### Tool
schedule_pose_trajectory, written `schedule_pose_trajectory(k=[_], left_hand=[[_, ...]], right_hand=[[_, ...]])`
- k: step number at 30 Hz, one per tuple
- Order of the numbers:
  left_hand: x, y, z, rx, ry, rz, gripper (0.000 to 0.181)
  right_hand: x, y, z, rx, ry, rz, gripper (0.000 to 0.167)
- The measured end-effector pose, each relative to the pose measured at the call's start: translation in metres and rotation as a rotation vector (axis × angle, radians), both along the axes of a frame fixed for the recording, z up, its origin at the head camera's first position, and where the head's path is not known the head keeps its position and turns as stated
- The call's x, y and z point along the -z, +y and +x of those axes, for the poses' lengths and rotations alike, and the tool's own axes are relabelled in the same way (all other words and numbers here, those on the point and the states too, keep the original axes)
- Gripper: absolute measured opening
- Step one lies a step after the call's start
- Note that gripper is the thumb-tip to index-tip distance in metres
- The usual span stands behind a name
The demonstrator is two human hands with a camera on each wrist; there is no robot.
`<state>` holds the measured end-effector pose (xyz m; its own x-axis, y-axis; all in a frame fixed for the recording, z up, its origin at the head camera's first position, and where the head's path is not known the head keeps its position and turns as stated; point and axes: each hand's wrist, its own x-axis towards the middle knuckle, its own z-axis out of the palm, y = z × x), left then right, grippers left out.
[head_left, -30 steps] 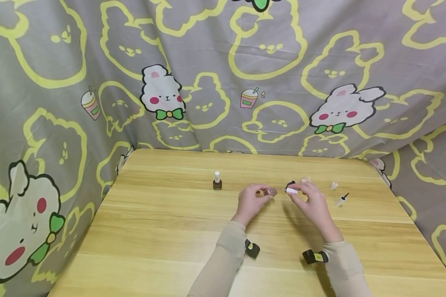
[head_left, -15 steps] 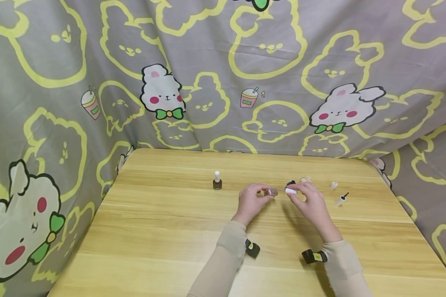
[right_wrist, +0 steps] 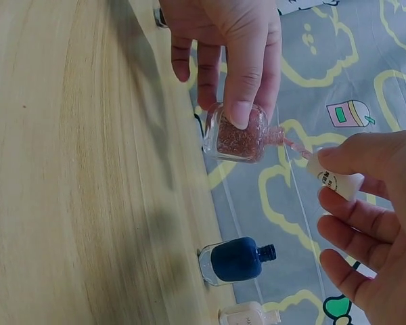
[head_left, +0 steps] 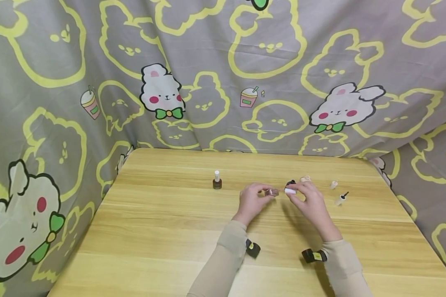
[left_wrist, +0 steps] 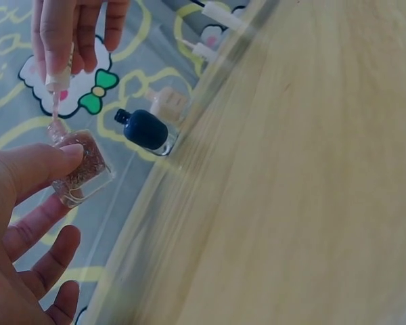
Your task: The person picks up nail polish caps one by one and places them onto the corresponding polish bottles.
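My left hand (head_left: 250,202) pinches a small glass nail polish bottle (right_wrist: 238,135) of glittery pink-brown polish between thumb and fingers. Its open neck faces my right hand (head_left: 310,203). Between the right thumb and index finger is a white nail polish cap (right_wrist: 335,177). A thin brush stem (right_wrist: 296,148) runs from this cap to the bottle's mouth, its tip at or inside the neck. The right hand's other fingers are loosely bent. Close behind the cap stand an uncapped dark blue bottle (right_wrist: 237,260) and an uncapped pale pink bottle (right_wrist: 247,314).
A capped dark brown nail polish bottle (head_left: 217,181) stands upright to the left on the wooden table (head_left: 152,231). At the right stand two white caps with brushes pointing up, a smaller cap (head_left: 333,185) and a dark-brushed cap (head_left: 342,199). A patterned curtain (head_left: 208,103) hangs behind the table.
The white cap has shifted slightly left, towards the bottle, and the bottle slightly right. Both hands keep their grips. The standing bottles and caps stay where they were.
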<state>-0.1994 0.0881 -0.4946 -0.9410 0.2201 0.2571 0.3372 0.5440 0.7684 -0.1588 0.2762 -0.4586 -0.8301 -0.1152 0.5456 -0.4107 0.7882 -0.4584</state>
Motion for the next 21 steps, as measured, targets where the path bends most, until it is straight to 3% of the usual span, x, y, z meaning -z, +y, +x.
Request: schedule_pose_trajectory(k=[15, 21], left_hand=[[-0.0006, 0.0037, 0.0031, 0.026, 0.042, -0.027, 0.027], [0.0012, 0.0048, 0.0029, 0.032, 0.056, -0.026, 0.025]], right_hand=[[0.0008, -0.0018, 0.0001, -0.038, -0.019, 0.015, 0.019], [0.0016, -0.0049, 0.0005, -0.04, 0.013, 0.019, 0.022]])
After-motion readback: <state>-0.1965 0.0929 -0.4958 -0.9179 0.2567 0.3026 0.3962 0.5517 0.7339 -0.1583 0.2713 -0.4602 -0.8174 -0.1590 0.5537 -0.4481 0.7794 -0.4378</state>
